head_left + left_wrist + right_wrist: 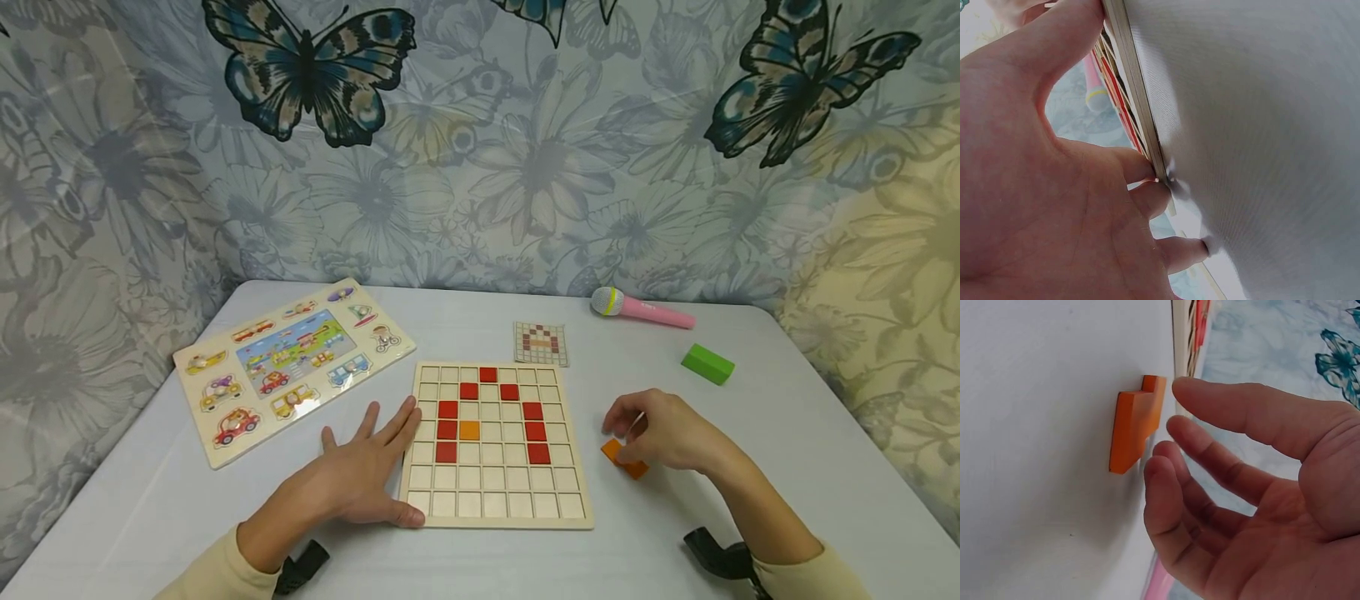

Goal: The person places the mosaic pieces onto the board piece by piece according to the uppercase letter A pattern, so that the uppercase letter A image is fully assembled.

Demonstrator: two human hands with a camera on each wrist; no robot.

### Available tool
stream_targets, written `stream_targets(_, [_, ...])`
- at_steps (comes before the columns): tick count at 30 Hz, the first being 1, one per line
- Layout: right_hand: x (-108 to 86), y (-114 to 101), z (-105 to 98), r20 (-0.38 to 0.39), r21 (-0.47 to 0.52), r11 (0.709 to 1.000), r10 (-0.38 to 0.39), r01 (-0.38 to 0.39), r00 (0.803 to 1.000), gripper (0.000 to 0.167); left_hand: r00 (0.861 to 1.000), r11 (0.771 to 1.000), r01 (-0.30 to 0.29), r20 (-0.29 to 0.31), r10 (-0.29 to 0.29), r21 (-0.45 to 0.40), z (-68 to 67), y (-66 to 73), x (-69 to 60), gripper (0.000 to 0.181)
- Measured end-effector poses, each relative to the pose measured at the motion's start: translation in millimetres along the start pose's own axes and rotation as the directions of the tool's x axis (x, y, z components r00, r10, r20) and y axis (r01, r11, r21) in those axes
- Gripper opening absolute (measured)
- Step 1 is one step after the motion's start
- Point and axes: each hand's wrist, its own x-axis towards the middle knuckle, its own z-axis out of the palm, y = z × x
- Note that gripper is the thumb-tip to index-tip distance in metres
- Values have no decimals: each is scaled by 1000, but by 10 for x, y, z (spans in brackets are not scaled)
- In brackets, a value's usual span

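Observation:
A wooden grid board (pixel 495 524) lies mid-table, with several red square tiles (pixel 488 375) and one orange tile (pixel 469 431) in its cells. My left hand (pixel 360 475) is spread along the board's left edge, thumb at the near left corner; the left wrist view has the fingertips against the board's side (pixel 1141 94). To the right of the board, my right hand (pixel 667 431) hovers over loose orange tiles (pixel 633 468), fingers bent. In the right wrist view, its thumb and fingers stand apart beside the orange tiles (pixel 1132 428), which rest offset against each other on the table.
Behind the board lies a small pattern card (pixel 541 344). A vehicle picture puzzle (pixel 292 367) occupies the left side. Towards the back right are a pink toy microphone (pixel 652 312) and a green block (pixel 708 364). A butterfly-patterned cloth (pixel 540 167) hangs behind the table.

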Motion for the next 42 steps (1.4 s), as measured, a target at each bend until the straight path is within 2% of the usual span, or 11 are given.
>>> stream_targets(10, [3, 7, 36, 12, -17, 997, 70, -69, 998, 38, 1000, 1000, 1, 0, -1, 7, -1, 0, 3, 133])
stream_targets(16, [11, 16, 46, 21, -13, 999, 51, -51, 998, 37, 1000, 1000, 1, -5, -1, 9, 4, -4, -1, 133])
stream_targets(27, [26, 1, 70, -16, -42, 998, 52, -53, 998, 34, 1000, 1000, 6, 0, -6, -6, 6, -3, -2, 133])
stream_targets(42, [37, 0, 30, -41, 40, 999, 15, -14, 999, 28, 1000, 1000, 5, -2, -5, 11, 7, -1, 9, 132])
